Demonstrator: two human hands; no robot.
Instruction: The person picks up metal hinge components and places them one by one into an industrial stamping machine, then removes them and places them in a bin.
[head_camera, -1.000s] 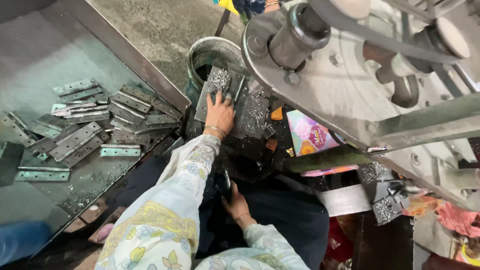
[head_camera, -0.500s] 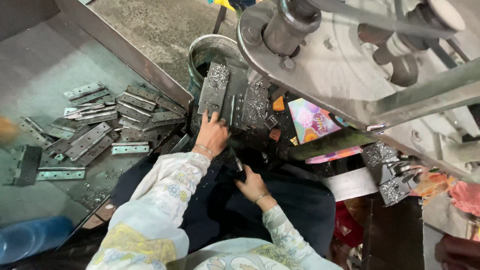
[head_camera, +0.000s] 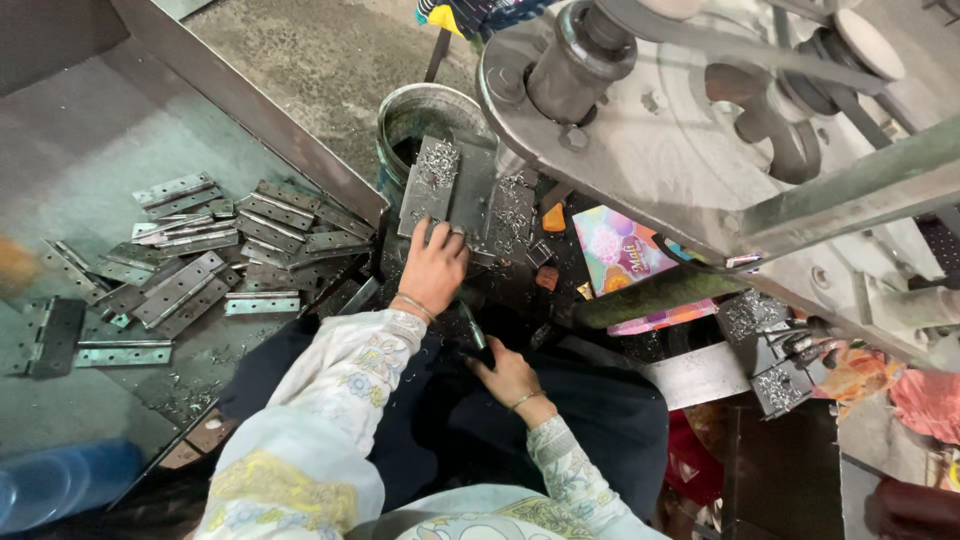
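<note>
Head view: colourful box (head_camera: 625, 262) right of left hand (head_camera: 433, 270)

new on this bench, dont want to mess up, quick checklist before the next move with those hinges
1. Left hand resting on the metal plate: ok.
2. Right hand gripping a dark tool: ok, but what kind, cannot tell.
3. Plate free of metal shavings: not ok.
4. Hinges within reach in the tray: ok.
5. Both hands away from the big wheel: ok.
6. Wheel stopped: cannot tell.
</note>
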